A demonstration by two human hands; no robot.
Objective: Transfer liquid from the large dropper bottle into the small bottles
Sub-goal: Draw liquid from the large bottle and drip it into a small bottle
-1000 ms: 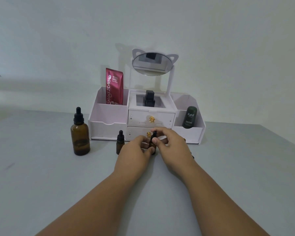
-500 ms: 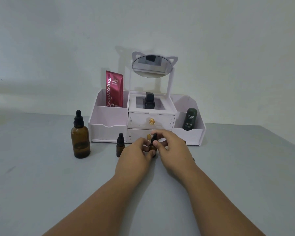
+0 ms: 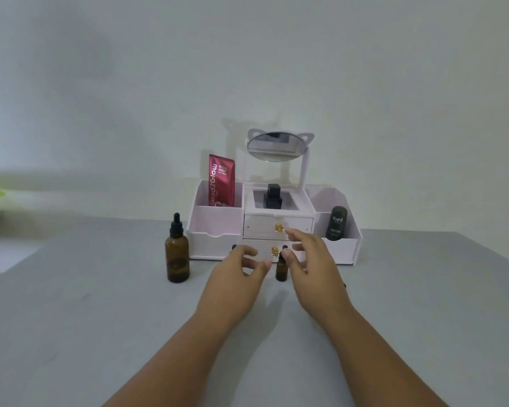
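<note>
We see small bottle (image 3: 281, 270) upright on worktop (image 3: 100, 304), just before organizer (image 3: 215, 230), below its lower drawer. Our left hand (image 3: 235, 277) before organizer's left half, grip apart, fingers loose, holding nothing. Our right hand (image 3: 312, 265) before its right half, grip apart, fingers spread; thumb (image 3: 287, 255) at bottle's black cap, contact unclear to us. Large dropper bottle (image 3: 177, 254) upright, capped, by organizer's front left corner. Second small bottle (image 3: 234, 247) mostly hidden behind left hand.
</note>
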